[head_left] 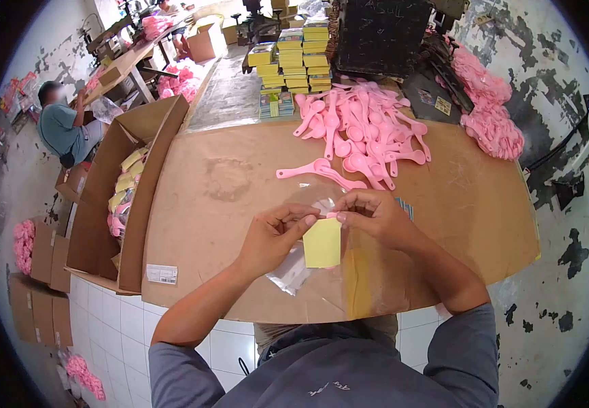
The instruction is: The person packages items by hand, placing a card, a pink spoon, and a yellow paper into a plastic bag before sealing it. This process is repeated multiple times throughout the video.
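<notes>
Between the yellow card (322, 245) and the front edge of the bench (206, 238), only little room is left, so the clear plastic bag (293, 270), lying partly under the card, could be dragged over by a forearm. The card is held above the bench, its top margin clamped by the grip of both the left hand (277, 234) and the right hand (374, 216); because so little is pinched, it could be let slip. Left of the card, bare room is offered up to the carton (146, 204), while beyond it, loose pink spoons (369, 132) could be knocked.
</notes>
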